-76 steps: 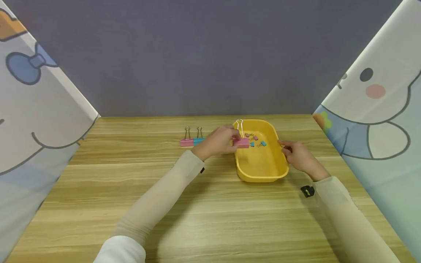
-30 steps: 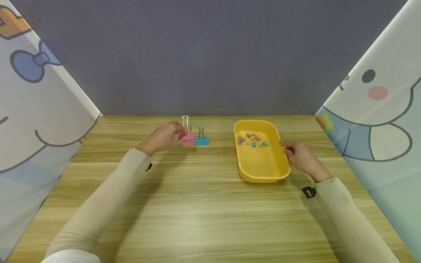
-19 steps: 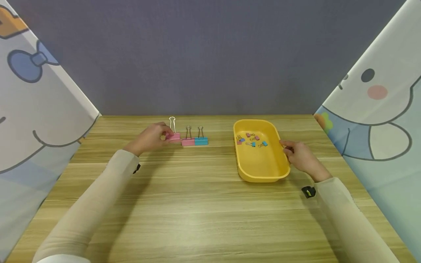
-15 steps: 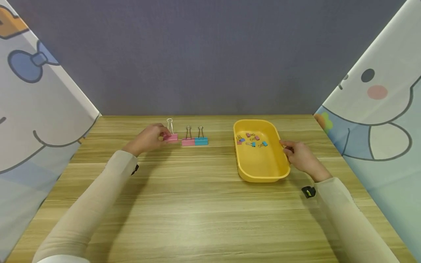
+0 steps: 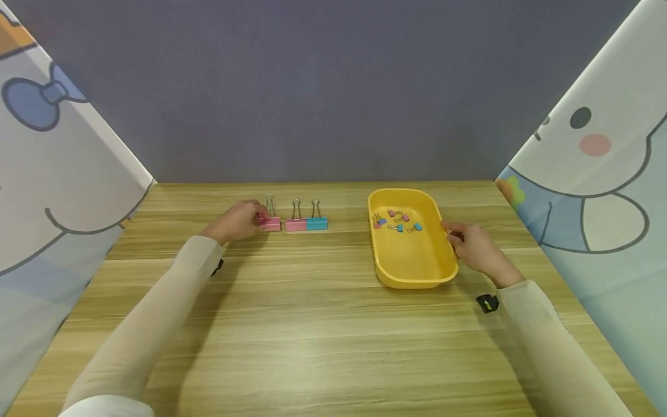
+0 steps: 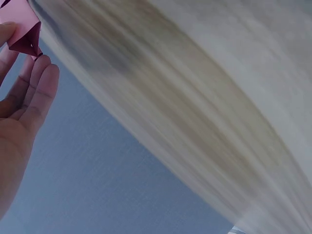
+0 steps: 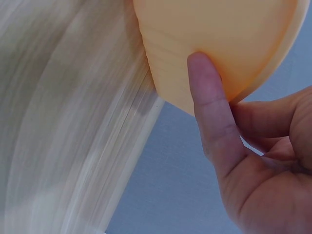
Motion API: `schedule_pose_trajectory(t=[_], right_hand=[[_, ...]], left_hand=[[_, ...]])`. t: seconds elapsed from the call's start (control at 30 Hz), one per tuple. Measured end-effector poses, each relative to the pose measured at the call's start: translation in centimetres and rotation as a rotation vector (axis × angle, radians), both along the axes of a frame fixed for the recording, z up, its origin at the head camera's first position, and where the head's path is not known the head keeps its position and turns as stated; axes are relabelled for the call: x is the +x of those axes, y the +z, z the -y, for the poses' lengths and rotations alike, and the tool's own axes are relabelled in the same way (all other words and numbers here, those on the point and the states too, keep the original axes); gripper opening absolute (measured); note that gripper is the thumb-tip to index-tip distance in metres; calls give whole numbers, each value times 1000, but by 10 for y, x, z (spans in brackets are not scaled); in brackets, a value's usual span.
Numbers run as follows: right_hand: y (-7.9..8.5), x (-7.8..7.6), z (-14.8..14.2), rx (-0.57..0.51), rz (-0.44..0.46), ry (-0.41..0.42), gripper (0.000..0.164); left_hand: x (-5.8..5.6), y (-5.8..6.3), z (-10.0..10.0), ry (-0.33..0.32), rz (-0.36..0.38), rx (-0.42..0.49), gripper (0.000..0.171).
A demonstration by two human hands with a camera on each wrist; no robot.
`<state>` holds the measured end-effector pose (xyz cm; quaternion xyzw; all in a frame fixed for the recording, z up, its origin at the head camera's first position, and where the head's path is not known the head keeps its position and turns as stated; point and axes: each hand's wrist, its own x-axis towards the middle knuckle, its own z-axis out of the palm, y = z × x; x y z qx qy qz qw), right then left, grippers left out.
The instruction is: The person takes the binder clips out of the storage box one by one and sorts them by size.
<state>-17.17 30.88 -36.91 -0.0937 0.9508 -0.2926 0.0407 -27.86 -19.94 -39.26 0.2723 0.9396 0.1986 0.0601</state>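
Observation:
My left hand (image 5: 241,222) pinches a large pink binder clip (image 5: 271,224) low at the tabletop, left of two others. Its wire handle points up, and the left wrist view shows the thumb on one face of the clip and fingers behind. Side by side just to the right stand a pink binder clip (image 5: 296,225) and a blue binder clip (image 5: 316,223), handles upright. My right hand (image 5: 476,249) grips the right rim of a yellow plastic tray (image 5: 414,263); in the right wrist view the thumb (image 7: 207,83) lies against the tray's outer wall.
Several small binder clips, pink and blue, lie in the tray's far half, among them a blue one (image 5: 415,227). A wood-grain table (image 5: 312,324) carries everything. Behind it rises a dark grey panel (image 5: 323,104), with cartoon-printed panels at both sides.
My left hand has carried the large pink binder clip leftward from over the tray, past the two standing clips, and lowered it beside them. The right hand keeps its hold on the tray.

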Motion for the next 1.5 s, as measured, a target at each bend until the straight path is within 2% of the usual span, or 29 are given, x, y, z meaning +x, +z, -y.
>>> schedule_pose_trajectory(t=[0.2, 0.53, 0.93, 1.23, 1.5], right_hand=[[2, 0, 3, -2, -4, -7, 39], [3, 0, 3, 1, 4, 7, 39], [3, 0, 3, -1, 7, 15, 40], [2, -1, 2, 17, -18, -3, 39], [0, 0, 2, 5, -4, 0, 39]], left_hand=[[-5, -2, -1, 2, 56, -12, 22], [-6, 2, -7, -5, 133, -18, 20], [-10, -4, -8, -36, 100, 17, 19], [-12, -7, -8, -36, 100, 23, 17], [-11, 2, -8, 19, 128, 46, 16]])
